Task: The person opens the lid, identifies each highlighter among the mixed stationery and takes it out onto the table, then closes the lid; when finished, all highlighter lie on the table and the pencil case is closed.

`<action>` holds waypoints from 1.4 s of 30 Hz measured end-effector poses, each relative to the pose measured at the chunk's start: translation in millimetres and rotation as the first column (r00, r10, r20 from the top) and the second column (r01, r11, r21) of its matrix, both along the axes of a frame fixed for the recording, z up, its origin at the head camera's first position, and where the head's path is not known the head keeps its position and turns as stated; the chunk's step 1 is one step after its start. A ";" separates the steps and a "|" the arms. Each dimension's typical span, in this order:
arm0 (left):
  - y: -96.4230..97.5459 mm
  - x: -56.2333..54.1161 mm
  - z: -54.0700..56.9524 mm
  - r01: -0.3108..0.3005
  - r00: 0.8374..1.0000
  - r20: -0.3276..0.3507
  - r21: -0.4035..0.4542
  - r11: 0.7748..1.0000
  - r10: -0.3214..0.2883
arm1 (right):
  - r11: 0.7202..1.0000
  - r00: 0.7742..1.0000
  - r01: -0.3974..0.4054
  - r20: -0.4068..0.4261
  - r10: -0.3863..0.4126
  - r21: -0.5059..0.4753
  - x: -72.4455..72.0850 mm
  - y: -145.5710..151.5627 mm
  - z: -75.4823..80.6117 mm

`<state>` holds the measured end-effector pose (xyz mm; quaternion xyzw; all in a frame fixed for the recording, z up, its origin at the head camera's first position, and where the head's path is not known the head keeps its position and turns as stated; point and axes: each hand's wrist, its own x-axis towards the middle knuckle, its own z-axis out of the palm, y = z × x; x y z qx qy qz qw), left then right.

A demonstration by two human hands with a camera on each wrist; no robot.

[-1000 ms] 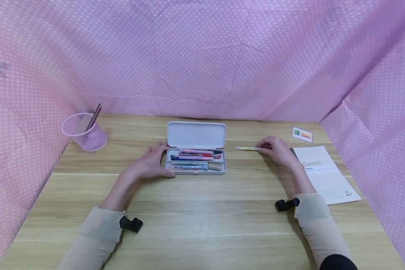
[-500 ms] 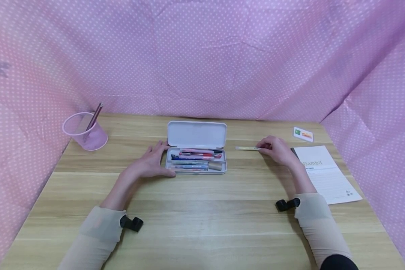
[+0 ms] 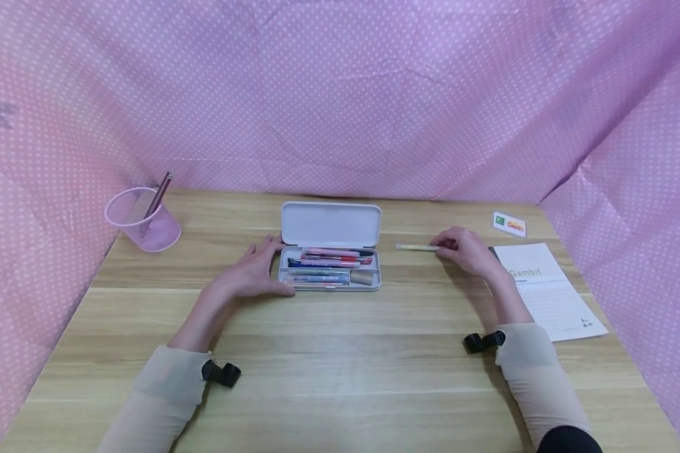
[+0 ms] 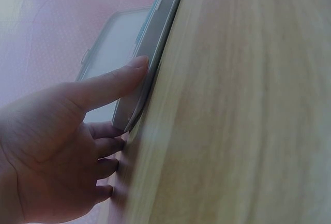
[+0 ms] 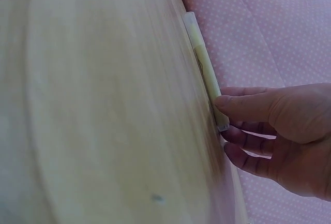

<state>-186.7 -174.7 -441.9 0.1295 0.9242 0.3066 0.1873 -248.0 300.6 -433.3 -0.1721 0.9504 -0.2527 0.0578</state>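
Note:
An open white pencil case (image 3: 331, 225) lies mid-table, its lid raised at the back. Several pens (image 3: 334, 258) fill its rear compartment. In the front one are more pens and a grey-brown block (image 3: 361, 278). My left hand (image 3: 249, 270) holds the case by its left end, with the thumb (image 4: 116, 84) on the front wall and the fingers at the end and back corner. To the right of the case, a yellow highlighter (image 5: 207, 71) with a clear cap lies on the table. My right hand (image 3: 463, 251) pinches its right end between thumb and fingers.
A pink mesh cup (image 3: 153, 233) holding pencils and a flat piece stands at the back left. On the right lie a white notebook (image 3: 549, 302) and a small white eraser-like block (image 3: 509, 224). A pink dotted curtain (image 3: 340, 100) hangs behind the wooden table (image 3: 340, 377).
The highlighter seems to have turned between my right fingers, and its yellow side now shows more. Both hands stay in nearly the same places.

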 end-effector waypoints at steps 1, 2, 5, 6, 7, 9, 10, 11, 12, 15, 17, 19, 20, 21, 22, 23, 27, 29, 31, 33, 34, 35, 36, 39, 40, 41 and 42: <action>0.0 -0.1 0.1 -0.001 1.000 0.003 -0.002 1.000 0.001 | 1.000 1.000 0.000 0.001 0.000 -0.001 0.0 0.2 0.2; -0.1 -0.5 0.2 0.001 1.000 0.004 -0.005 1.000 -0.001 | 1.000 1.000 0.001 0.001 -0.001 -0.001 0.1 0.5 0.4; -0.3 -0.9 0.4 -0.001 1.000 0.008 -0.011 1.000 0.001 | 1.000 1.000 0.001 -0.001 -0.001 -0.006 0.0 1.3 0.6; -0.4 -0.7 0.8 -0.001 1.000 0.008 -0.011 1.000 0.001 | 1.000 1.000 0.001 -0.002 -0.001 -0.006 -0.2 1.8 0.3; -0.4 -0.6 1.1 0.000 1.000 0.006 -0.011 1.000 0.000 | 1.000 1.000 0.001 -0.002 -0.001 -0.007 -0.3 2.2 0.1; -0.3 -0.1 2.1 0.002 1.000 0.005 -0.008 1.000 -0.002 | 1.000 1.000 0.001 -0.005 -0.001 -0.010 -0.5 3.1 -0.4; -0.2 0.2 2.7 0.003 1.000 0.004 -0.006 1.000 -0.003 | 1.000 1.000 0.002 -0.006 -0.002 -0.011 -0.6 3.4 -0.5; -0.1 0.4 3.2 0.003 1.000 0.004 -0.005 1.000 -0.003 | 1.000 1.000 0.003 -0.005 -0.004 -0.013 -0.6 3.8 -0.5; 0.0 0.5 3.5 0.005 1.000 0.004 -0.004 1.000 -0.005 | 1.000 1.000 0.005 -0.003 -0.005 -0.015 -0.4 4.1 -0.4; 0.0 0.4 3.8 0.005 1.000 0.004 -0.002 1.000 -0.005 | 1.000 1.000 0.009 -0.002 -0.010 -0.022 -0.2 5.0 0.1; 0.0 0.5 3.6 0.003 1.000 0.006 -0.002 1.000 -0.003 | 1.000 1.000 0.010 -0.003 -0.010 -0.024 -0.3 5.6 0.3; -0.2 0.5 3.2 0.000 1.000 0.008 -0.002 1.000 0.000 | 1.000 1.000 0.008 -0.006 -0.008 -0.024 -0.4 6.1 0.5; -0.5 0.4 3.0 0.000 1.000 0.008 -0.003 1.000 0.000 | 1.000 1.000 0.007 -0.007 -0.007 -0.023 -0.5 6.2 0.5; -0.6 0.4 2.9 -0.001 1.000 0.009 -0.003 1.000 0.001 | 1.000 1.000 0.005 -0.006 -0.005 -0.025 -0.7 6.3 0.6; -0.7 0.4 2.8 -0.001 1.000 0.009 -0.002 1.000 0.001 | 1.000 1.000 0.004 -0.006 -0.004 -0.026 -0.7 6.4 0.7; -0.6 0.4 3.0 0.000 1.000 0.009 -0.001 1.000 0.000 | 1.000 1.000 0.002 -0.005 -0.002 -0.028 -0.9 6.4 0.8; -0.4 1.4 3.4 -0.006 1.000 0.011 0.012 1.000 0.005 | 0.999 1.000 -0.003 -0.006 0.002 -0.044 -1.7 5.2 2.3; -0.1 1.9 3.6 -0.010 1.000 0.011 0.020 1.000 0.010 | 0.998 1.000 0.002 -0.010 -0.003 -0.059 -1.0 3.1 4.7; 0.0 1.9 3.6 -0.011 1.000 0.011 0.022 1.000 0.010 | 0.997 1.000 0.018 -0.024 -0.019 -0.075 0.6 -0.4 7.3; 0.2 1.2 3.2 -0.010 1.000 0.015 0.015 1.000 0.010 | 0.995 0.998 0.039 -0.048 -0.044 -0.092 3.2 -6.2 10.0; 0.5 1.0 3.3 -0.007 1.000 0.015 0.010 1.000 0.007 | 0.994 0.996 0.045 -0.067 -0.052 -0.102 4.7 -9.8 11.1; 0.9 0.7 3.3 -0.004 1.000 0.017 0.004 1.000 0.004 | 0.992 0.994 0.052 -0.085 -0.061 -0.112 6.4 -14.2 12.5; 1.4 0.4 3.2 -0.002 1.000 0.016 0.001 1.000 0.002 | 0.991 0.993 0.049 -0.101 -0.062 -0.122 7.8 -19.3 13.9; 1.5 0.0 2.4 -0.004 1.000 0.016 -0.005 1.000 0.004 | 0.986 0.992 0.023 -0.123 -0.043 -0.164 12.8 -39.6 18.9; 1.1 0.0 2.1 -0.004 1.000 0.015 -0.005 1.000 0.004 | 0.985 0.993 0.011 -0.116 -0.031 -0.172 15.0 -47.6 20.5; 1.0 -0.2 1.4 -0.010 1.000 0.016 -0.006 1.000 0.010 | 0.983 0.994 0.000 -0.104 -0.019 -0.185 16.9 -56.1 22.2; 0.6 -0.3 1.4 -0.009 1.000 0.014 -0.003 1.000 0.009 | 0.980 0.995 -0.017 -0.097 -0.003 -0.197 18.7 -64.6 22.7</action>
